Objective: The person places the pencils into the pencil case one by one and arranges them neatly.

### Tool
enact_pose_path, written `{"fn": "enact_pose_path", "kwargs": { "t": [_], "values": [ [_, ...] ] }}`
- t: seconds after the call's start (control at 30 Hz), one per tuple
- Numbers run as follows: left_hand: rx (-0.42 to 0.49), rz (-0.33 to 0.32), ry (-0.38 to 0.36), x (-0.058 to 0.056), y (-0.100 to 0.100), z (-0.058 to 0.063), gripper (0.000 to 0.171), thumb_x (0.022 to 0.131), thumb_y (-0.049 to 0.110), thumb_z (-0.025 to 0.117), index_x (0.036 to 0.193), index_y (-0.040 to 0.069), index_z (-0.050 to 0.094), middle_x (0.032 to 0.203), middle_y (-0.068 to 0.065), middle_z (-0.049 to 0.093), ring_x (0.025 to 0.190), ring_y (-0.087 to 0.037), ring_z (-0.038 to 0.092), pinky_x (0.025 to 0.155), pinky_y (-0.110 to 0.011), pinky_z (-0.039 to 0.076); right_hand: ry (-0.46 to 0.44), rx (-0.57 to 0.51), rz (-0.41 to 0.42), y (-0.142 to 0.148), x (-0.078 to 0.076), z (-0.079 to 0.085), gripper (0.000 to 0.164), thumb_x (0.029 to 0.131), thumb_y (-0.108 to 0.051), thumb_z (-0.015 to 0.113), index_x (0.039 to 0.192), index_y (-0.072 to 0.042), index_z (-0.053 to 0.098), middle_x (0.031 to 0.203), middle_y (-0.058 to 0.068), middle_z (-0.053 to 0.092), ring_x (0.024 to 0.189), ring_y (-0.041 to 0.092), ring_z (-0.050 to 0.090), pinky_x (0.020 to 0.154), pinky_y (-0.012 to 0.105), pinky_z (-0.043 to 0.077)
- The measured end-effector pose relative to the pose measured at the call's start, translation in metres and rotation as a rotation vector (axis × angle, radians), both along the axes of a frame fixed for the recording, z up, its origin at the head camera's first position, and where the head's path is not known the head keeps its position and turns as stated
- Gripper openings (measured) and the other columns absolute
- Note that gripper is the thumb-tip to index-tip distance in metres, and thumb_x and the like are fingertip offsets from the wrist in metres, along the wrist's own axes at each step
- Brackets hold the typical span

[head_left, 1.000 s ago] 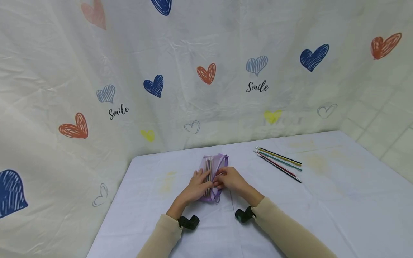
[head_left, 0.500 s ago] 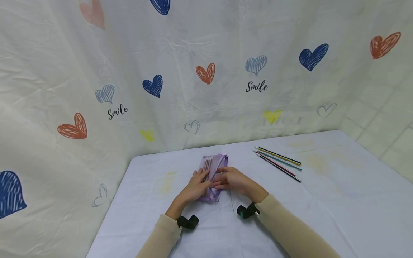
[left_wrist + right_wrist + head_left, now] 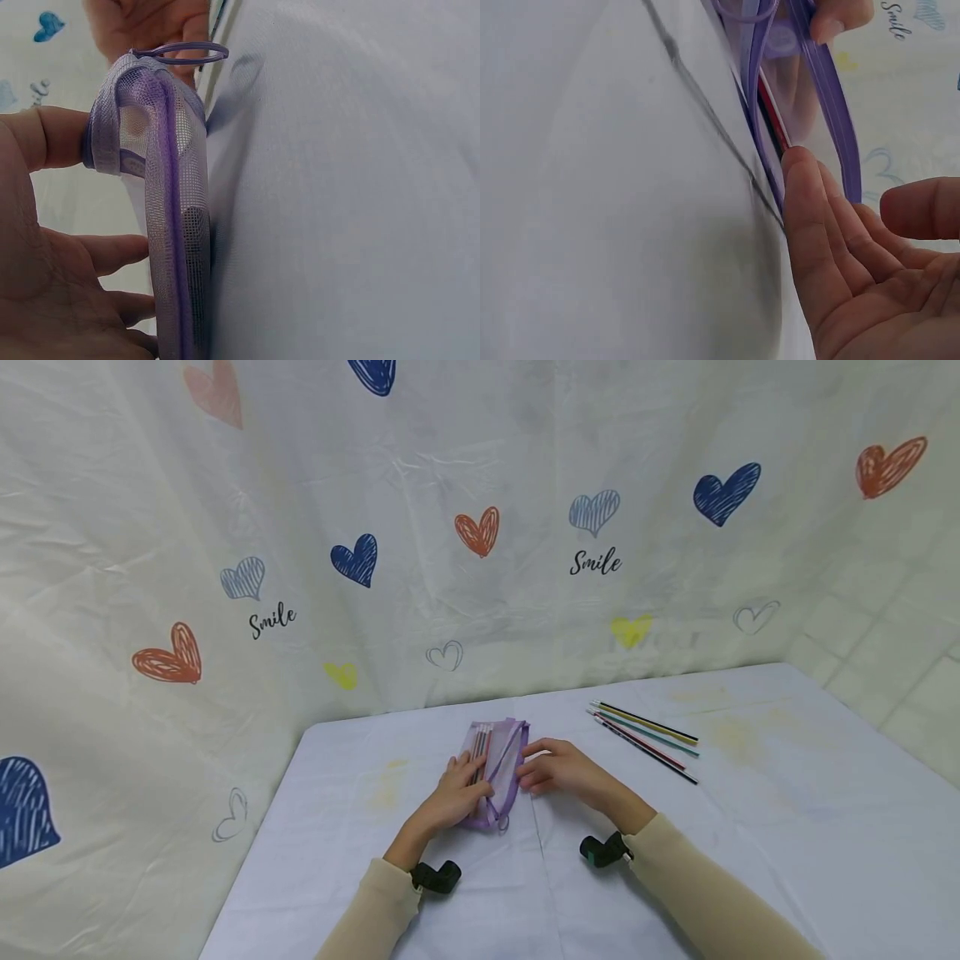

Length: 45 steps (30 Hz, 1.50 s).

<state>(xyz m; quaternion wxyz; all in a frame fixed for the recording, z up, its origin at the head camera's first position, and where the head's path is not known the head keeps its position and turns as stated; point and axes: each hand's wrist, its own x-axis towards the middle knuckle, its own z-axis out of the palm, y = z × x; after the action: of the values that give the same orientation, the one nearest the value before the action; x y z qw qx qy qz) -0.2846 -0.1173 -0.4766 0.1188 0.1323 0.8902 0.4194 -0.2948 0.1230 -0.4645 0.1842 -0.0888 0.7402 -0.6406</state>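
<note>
A purple mesh pencil case [image 3: 504,764] lies on the table, with several pencils [image 3: 482,742] showing through its left part. My left hand [image 3: 452,793] rests on the case, fingers extended over the mesh; in the left wrist view its thumb [image 3: 60,137] touches the purple edge. At the case's right side is my right hand [image 3: 567,772], fingers loosely bent and gripping nothing. The right wrist view shows the zip mouth [image 3: 836,97] gaping, a red-and-black pencil [image 3: 771,112] inside, and my right fingertips at the opening. Whether they touch the rim I cannot tell.
Several loose pencils [image 3: 648,735] lie fanned out at the right back of the white-covered table [image 3: 750,827]. A ring pull [image 3: 187,52] sticks out from the near end of the case. Behind the table hangs a white curtain [image 3: 405,618] with printed hearts.
My right hand has drawn back to the right from over the case to beside its edge, its fingers loosening. The left hand stays on the case. The loose pencils have not moved.
</note>
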Motion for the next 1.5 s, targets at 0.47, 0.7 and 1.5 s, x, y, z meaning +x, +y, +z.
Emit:
{"fn": "enact_pose_path", "kwargs": {
  "t": [0.47, 0.7, 1.5],
  "values": [
    [0.019, -0.004, 0.005, 0.000, -0.001, -0.002, 0.080, 0.086, 0.036, 0.059, 0.160, 0.013, 0.037, 0.172, -0.018, 0.012, 0.159, -0.044, -0.004, 0.122, -0.071, 0.004, 0.238, 0.149, -0.001, 0.073, 0.006, 0.007, 0.040, 0.106, -0.015, 0.053, 0.142, 0.000, 0.048, 0.129, 0.030, 0.065, 0.106, 0.034, 0.071, 0.089, 0.037, 0.059],
    [0.013, -0.003, 0.011, -0.001, -0.003, -0.002, 0.080, 0.086, 0.037, 0.059, 0.160, 0.014, 0.037, 0.172, -0.017, 0.012, 0.159, -0.044, -0.004, 0.121, -0.072, 0.004, 0.340, 0.171, -0.027, 0.103, 0.011, 0.011, 0.041, 0.104, -0.011, 0.055, 0.143, 0.000, 0.049, 0.129, 0.034, 0.062, 0.102, 0.031, 0.071, 0.085, 0.035, 0.060],
    [0.017, -0.014, 0.001, -0.001, -0.003, -0.005, 0.079, 0.088, 0.037, 0.058, 0.160, 0.015, 0.036, 0.173, -0.014, 0.013, 0.159, -0.043, -0.004, 0.121, -0.073, 0.003, 0.567, 0.704, -0.239, 0.159, 0.006, 0.003, 0.035, 0.097, -0.011, 0.064, 0.131, -0.003, 0.064, 0.116, 0.021, 0.072, 0.098, 0.033, 0.070, 0.075, 0.037, 0.052]
  ]
}}
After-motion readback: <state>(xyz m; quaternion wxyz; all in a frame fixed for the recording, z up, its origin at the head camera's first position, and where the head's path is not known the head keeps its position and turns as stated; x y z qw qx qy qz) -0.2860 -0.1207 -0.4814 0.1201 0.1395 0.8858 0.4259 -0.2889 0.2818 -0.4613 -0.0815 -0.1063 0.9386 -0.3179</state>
